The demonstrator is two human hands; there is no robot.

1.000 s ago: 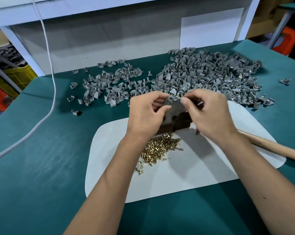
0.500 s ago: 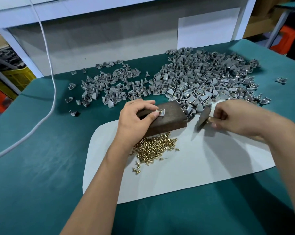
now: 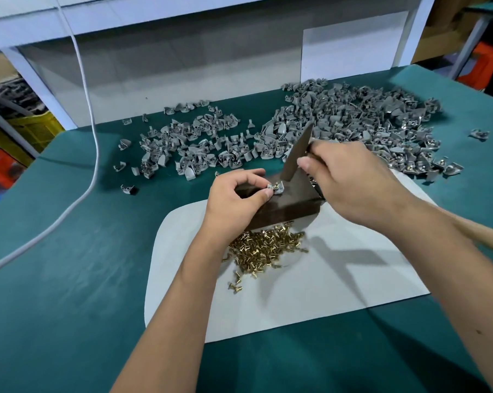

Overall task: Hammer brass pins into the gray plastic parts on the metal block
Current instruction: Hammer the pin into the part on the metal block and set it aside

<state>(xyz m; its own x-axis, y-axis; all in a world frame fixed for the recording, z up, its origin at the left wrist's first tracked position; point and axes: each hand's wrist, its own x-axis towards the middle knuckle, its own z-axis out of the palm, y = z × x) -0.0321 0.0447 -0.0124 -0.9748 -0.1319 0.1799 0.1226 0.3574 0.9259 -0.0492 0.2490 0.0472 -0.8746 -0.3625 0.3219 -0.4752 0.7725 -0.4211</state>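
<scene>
The left hand (image 3: 234, 198) is pinching a gray plastic part (image 3: 276, 189) on the metal block (image 3: 293, 202); the right hand (image 3: 353, 180) is gripping the hammer (image 3: 297, 153).

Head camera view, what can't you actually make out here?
- Hammer: the handle is hidden in the right hand, its far end blurred at the right edge.
- Brass pin in the gray plastic part: too small to judge its depth.
- Metal block: its left end is covered by the left hand.
</scene>
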